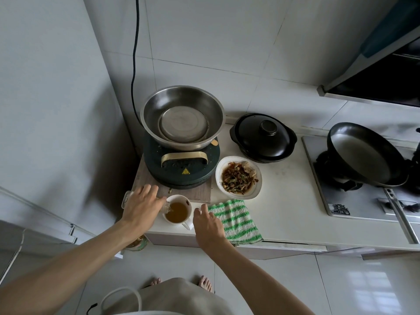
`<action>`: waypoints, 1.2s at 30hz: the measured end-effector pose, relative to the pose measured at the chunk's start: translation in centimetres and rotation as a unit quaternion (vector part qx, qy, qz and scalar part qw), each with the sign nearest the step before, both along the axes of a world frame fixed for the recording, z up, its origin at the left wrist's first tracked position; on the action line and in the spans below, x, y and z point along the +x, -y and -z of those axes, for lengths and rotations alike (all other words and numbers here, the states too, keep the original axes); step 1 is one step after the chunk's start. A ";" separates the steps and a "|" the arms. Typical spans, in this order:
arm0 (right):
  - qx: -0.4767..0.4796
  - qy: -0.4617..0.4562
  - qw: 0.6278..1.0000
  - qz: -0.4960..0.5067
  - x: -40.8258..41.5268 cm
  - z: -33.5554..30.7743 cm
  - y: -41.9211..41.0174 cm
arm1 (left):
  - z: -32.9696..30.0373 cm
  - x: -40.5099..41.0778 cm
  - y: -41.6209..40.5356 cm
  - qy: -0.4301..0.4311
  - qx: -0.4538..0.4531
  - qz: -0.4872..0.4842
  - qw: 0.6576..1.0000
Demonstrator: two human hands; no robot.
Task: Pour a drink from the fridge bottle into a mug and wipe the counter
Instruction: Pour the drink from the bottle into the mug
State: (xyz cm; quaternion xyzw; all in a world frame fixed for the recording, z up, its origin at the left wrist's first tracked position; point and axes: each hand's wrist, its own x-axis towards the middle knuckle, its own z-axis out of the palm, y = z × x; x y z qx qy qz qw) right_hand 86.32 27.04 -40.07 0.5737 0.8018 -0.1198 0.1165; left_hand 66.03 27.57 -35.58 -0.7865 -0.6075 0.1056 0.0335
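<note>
two hands are over the front of the white counter (pixel 284 201). a big steel bowl (pixel 181 117) sits on a dark cooker (pixel 179 169) at the back. a green striped cloth (pixel 236 221) lies flat at the counter's edge, just right of the mug. the left hand (pixel 141 206) holds a clear bottle (pixel 167 206) tipped on its side, its mouth over the white mug (pixel 178 209). the mug has brown drink in it. the right hand (pixel 208 226) hovers by the mug's handle, fingers loose, holding nothing.

my mug (pixel 178 210) sits at the near counter (pixel 284 201) edge, cloth (pixel 236 221) right of it, food plate (pixel 238 177) beyond, bowl (pixel 181 117) on cooker (pixel 181 171) far left.
</note>
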 end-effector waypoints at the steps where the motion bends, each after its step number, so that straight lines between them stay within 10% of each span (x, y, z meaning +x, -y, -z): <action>1: -0.001 0.000 1.000 0.001 0.0 0.0 0.1 | 0.0 0.0 0.0 -0.001 -0.002 0.001 1.000; 24: -0.024 0.007 0.999 0.019 0.4 0.8 0.8 | 1.1 -0.3 -0.6 0.012 0.005 0.023 1.000; 36: -0.087 -0.036 0.993 0.077 1.5 2.5 2.8 | 4.6 -3.3 0.3 0.177 -0.022 -0.026 0.984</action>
